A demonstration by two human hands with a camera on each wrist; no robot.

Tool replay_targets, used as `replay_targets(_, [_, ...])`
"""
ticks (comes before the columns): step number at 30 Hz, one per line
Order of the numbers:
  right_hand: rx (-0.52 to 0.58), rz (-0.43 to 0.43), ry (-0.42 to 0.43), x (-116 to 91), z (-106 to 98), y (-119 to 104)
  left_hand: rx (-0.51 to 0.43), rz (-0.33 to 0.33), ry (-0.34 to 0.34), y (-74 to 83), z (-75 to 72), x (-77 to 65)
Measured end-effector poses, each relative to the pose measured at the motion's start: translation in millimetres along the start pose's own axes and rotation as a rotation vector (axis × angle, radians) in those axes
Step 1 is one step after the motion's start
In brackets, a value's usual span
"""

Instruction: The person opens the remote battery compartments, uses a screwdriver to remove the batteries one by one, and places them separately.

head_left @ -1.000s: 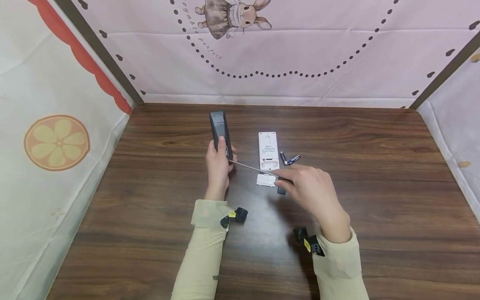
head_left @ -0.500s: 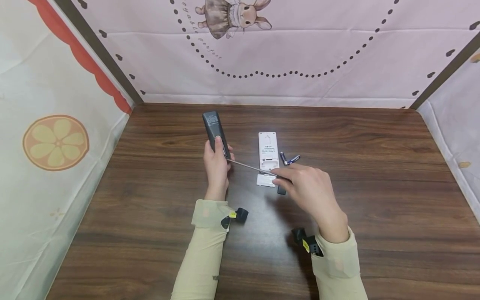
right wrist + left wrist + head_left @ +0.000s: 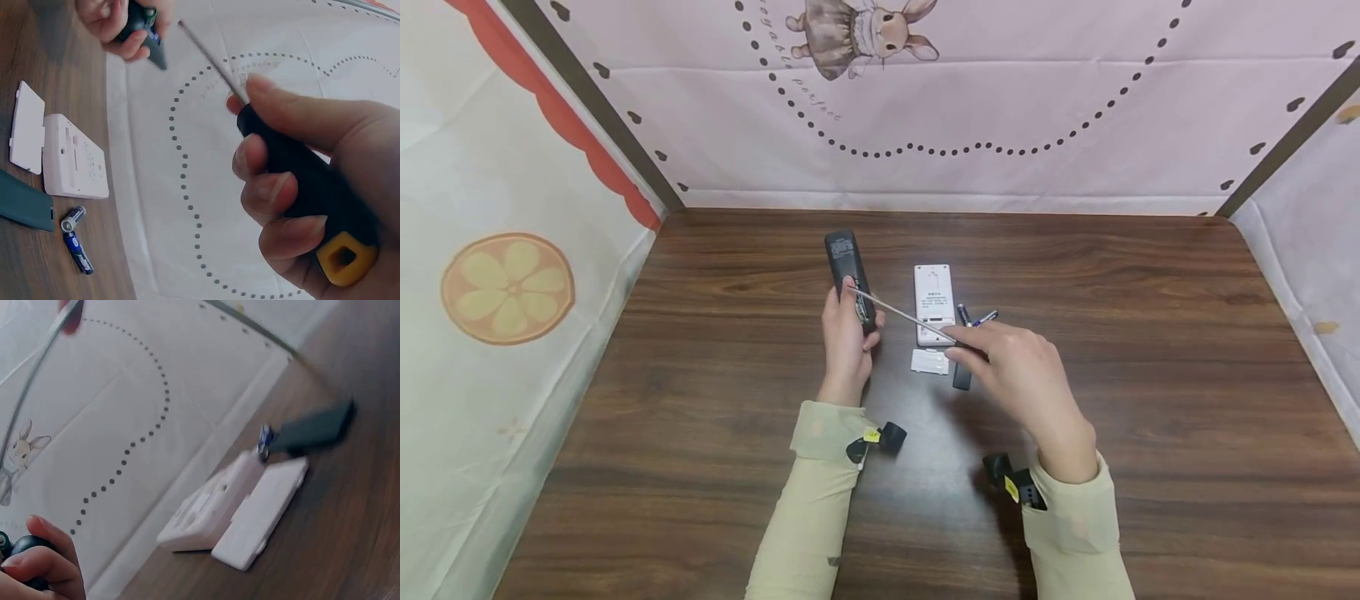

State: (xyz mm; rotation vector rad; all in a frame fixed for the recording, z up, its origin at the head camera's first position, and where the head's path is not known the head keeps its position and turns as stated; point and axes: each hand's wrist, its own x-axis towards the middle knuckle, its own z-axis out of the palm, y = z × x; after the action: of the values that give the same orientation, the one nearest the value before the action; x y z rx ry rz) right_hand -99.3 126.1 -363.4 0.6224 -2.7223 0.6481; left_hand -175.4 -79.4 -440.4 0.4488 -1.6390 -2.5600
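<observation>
My left hand (image 3: 847, 342) grips a black remote control (image 3: 844, 254) back side up, thumb along its edge. Its battery compartment is uncovered, and part of a battery (image 3: 150, 12) shows there in the right wrist view. In my right hand (image 3: 1033, 375) is a screwdriver (image 3: 312, 181) with a black and yellow handle, fingers wrapped around it. The thin shaft (image 3: 902, 314) points left and overlaps the left thumb in the head view. From the right wrist, its tip appears apart from the remote.
Between the hands lies a white remote control (image 3: 932, 287), its compartment bare, with a white battery cover (image 3: 930, 362) below. Two blue batteries (image 3: 78, 253) and a dark cover (image 3: 25, 203) lie beside it. Patterned cloth walls (image 3: 1000, 100) enclose the wooden table (image 3: 700, 467).
The screwdriver tip has left the black remote's near end and risen. My left hand has shifted right and turned the remote, bringing its open compartment into sight. Items on the table stay put.
</observation>
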Motion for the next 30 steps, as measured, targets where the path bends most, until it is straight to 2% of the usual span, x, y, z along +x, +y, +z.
replay_targets(4, [-0.001, 0.011, 0.016, -0.2, -0.3, 0.5, -0.072, -0.031, -0.025, -1.2, -0.5, 0.0])
replay_targets(8, [-0.002, 0.015, 0.024, 0.2, -1.1, 3.1, -0.118, -0.032, -0.045, -0.1, -4.3, 2.2])
replay_targets(15, [0.003, 0.021, 0.004, 0.7, -1.6, 6.4, -0.138, -0.057, -0.071, 3.1, -7.9, 4.6])
replay_targets(18, [0.008, 0.024, -0.002, 0.4, -1.6, 7.8, -0.085, -0.070, -0.098, 5.7, -8.7, 4.6])
replay_targets(24, [0.019, 0.027, -0.026, -1.2, -1.2, 10.0, 0.088, -0.106, -0.179, 10.5, -11.2, 3.7])
replay_targets(27, [0.026, 0.034, -0.053, -1.5, -2.2, 10.2, 0.165, -0.117, -0.199, 11.2, -13.2, 3.9])
replay_targets(30, [0.035, 0.051, -0.096, -1.7, -5.3, 10.1, 0.203, -0.117, -0.208, 12.2, -15.4, 3.9])
